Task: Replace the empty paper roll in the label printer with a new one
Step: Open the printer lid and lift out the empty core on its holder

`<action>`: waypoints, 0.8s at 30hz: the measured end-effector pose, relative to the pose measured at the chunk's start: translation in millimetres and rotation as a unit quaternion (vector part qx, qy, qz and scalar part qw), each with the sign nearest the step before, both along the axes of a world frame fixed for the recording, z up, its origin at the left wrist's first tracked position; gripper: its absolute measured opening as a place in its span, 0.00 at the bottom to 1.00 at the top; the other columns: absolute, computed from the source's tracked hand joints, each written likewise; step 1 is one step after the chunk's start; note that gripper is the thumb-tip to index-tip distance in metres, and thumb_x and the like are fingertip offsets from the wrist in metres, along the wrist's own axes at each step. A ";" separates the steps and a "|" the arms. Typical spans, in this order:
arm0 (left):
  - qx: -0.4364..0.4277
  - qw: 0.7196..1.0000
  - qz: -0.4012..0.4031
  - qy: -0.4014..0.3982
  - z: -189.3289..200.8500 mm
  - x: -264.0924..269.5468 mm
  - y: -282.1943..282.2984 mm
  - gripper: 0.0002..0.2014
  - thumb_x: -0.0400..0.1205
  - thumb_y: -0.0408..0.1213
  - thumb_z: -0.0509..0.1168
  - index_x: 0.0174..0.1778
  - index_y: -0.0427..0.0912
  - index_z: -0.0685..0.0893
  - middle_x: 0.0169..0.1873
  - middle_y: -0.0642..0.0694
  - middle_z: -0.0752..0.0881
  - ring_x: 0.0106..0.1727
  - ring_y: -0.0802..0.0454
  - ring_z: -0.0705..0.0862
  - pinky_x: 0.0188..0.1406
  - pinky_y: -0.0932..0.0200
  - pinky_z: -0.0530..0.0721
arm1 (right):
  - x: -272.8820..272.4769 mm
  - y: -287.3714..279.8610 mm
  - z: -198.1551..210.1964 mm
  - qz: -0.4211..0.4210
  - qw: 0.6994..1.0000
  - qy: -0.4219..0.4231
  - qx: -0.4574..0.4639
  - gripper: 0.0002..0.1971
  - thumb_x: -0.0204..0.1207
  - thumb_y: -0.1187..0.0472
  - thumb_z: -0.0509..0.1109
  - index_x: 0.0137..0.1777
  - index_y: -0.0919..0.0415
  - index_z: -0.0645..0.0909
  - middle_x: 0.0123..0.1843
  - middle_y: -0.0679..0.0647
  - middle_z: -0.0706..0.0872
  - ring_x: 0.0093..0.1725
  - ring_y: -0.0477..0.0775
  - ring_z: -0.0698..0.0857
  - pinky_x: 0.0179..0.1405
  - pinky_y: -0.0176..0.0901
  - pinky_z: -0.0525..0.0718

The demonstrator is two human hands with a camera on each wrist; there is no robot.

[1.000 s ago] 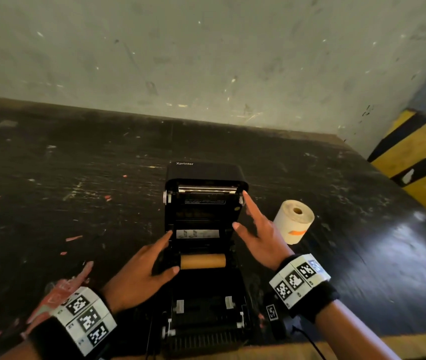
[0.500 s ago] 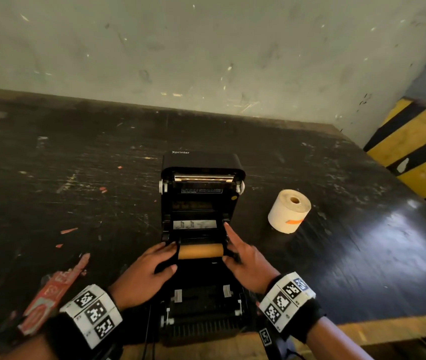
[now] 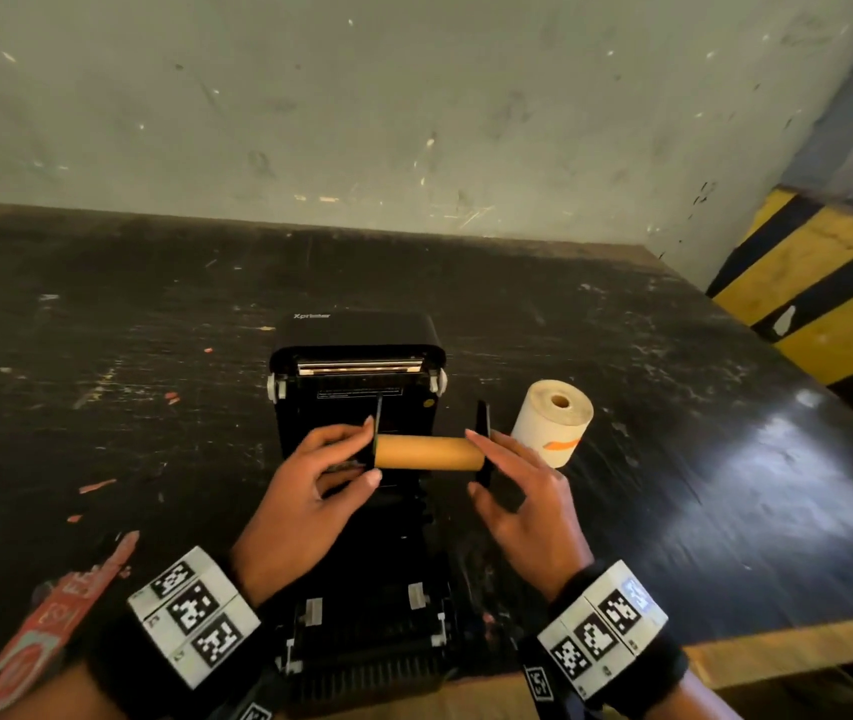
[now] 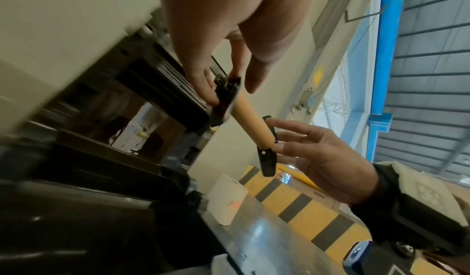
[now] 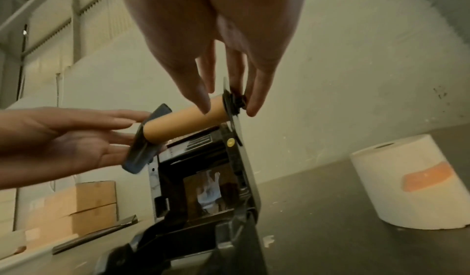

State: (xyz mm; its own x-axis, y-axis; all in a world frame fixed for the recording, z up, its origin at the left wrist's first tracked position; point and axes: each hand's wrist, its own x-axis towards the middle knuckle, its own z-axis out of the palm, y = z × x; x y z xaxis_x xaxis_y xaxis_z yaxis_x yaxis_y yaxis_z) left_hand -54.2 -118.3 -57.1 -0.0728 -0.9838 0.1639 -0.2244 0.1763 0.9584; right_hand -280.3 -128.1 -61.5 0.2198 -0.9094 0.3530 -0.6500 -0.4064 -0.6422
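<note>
Empty paper roll [image 3: 428, 452] now lifted out of printer [image 3: 356, 356], both hands gripping.

The empty roll [image 3: 428, 452] on its spindle has left the printer [image 3: 362, 563] bay. Both hands have risen, left hand [image 3: 304, 491] pinching its nine o'clock end, right hand [image 3: 523, 491] its three o'clock end.

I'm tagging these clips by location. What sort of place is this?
Probably a warehouse or industrial shop: a scuffed black workbench against a bare concrete wall, a yellow-and-black hazard-striped barrier beside it, and stacked cardboard boxes in the right wrist view.
</note>
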 end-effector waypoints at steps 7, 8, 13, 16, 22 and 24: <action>0.025 0.998 -0.024 -0.051 -10.6 -81.7 -16.5 0.21 0.74 0.37 0.72 0.63 0.54 0.80 0.56 0.64 0.84 0.59 0.71 0.81 0.63 0.71 0.76 | -79.3 -4.8 -25.8 -0.042 0.994 0.094 0.037 0.23 0.74 0.61 0.72 0.70 0.53 0.77 0.68 0.51 0.77 0.65 0.48 0.79 0.66 0.34 0.75; 0.033 0.997 -0.027 -0.058 -14.0 -95.5 -20.0 0.21 0.74 0.37 0.73 0.63 0.54 0.81 0.56 0.63 0.85 0.59 0.71 0.82 0.63 0.70 0.77 | -95.2 -6.2 -29.7 -0.034 0.993 0.103 0.053 0.23 0.75 0.59 0.72 0.71 0.52 0.76 0.68 0.48 0.77 0.65 0.45 0.78 0.65 0.30 0.74; 0.065 0.995 -0.005 -0.070 -33.9 -177.2 -41.7 0.21 0.72 0.35 0.74 0.61 0.52 0.83 0.54 0.57 0.88 0.56 0.67 0.85 0.65 0.60 0.80 | -182.9 -20.1 -48.9 -0.019 0.990 0.108 0.093 0.21 0.75 0.56 0.72 0.68 0.49 0.78 0.57 0.38 0.74 0.51 0.35 0.77 0.48 0.17 0.71; 0.090 0.989 0.022 -0.115 -48.5 -210.0 -57.4 0.22 0.72 0.35 0.74 0.62 0.49 0.82 0.51 0.53 0.90 0.53 0.63 0.86 0.62 0.61 0.81 | -230.1 -33.4 -60.1 -0.023 0.987 0.111 0.116 0.20 0.75 0.57 0.72 0.67 0.49 0.79 0.57 0.38 0.75 0.50 0.36 0.77 0.48 0.17 0.72; 0.182 0.928 0.103 -0.307 -97.6 -221.8 -71.6 0.21 0.73 0.40 0.73 0.62 0.47 0.82 0.58 0.43 0.86 0.58 0.47 0.85 0.62 0.51 0.82 | -269.7 -51.4 -77.3 0.004 0.979 0.136 0.155 0.17 0.73 0.58 0.73 0.63 0.51 0.82 0.52 0.43 0.78 0.48 0.42 0.79 0.53 0.33 0.80; 0.194 0.895 0.107 -0.388 -108.8 -225.1 -76.0 0.20 0.75 0.41 0.71 0.64 0.47 0.80 0.61 0.41 0.84 0.62 0.43 0.82 0.63 0.50 0.80 | -272.9 -53.8 -82.7 0.020 0.975 0.142 0.167 0.17 0.73 0.58 0.73 0.63 0.52 0.82 0.53 0.46 0.80 0.49 0.44 0.81 0.53 0.34 0.80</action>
